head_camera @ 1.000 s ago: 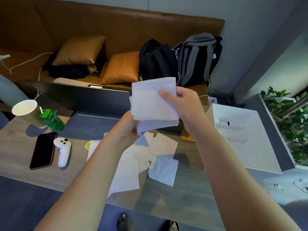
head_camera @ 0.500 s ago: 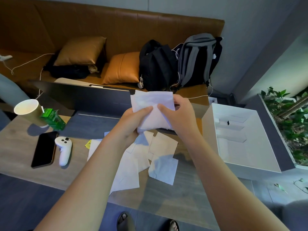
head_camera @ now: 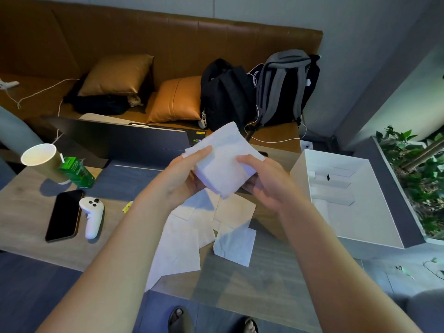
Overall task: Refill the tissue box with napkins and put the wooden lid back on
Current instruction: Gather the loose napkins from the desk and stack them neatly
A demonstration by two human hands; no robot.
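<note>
- A person's two bare forearms reach forward over a pale wood-grain table (head_camera: 28,212)
- Left hand (head_camera: 182,175) and right hand (head_camera: 266,181) together hold a small stack of white square paper napkins (head_camera: 222,162) in the air above the table, tilted so one corner points away
- The left thumb lies across the stack's upper left edge, fingers curled beneath; the right thumb presses on its right edge, fingers curled under
- More loose white napkins (head_camera: 192,236) lie scattered flat on the table, directly below the hands, some overlapping
- An open white rectangular cardboard box (head_camera: 360,212) sits on the right of the table, near the right forearm
- On the left of the table: a black smartphone (head_camera: 64,215) lying flat, a white handheld controller (head_camera: 92,216) just beside it, a tan paper cup (head_camera: 42,159) and a green carton (head_camera: 77,171) touching the cup
- Behind the table, a brown leather sofa (head_camera: 168,37) holds cushions and two backpacks
</note>
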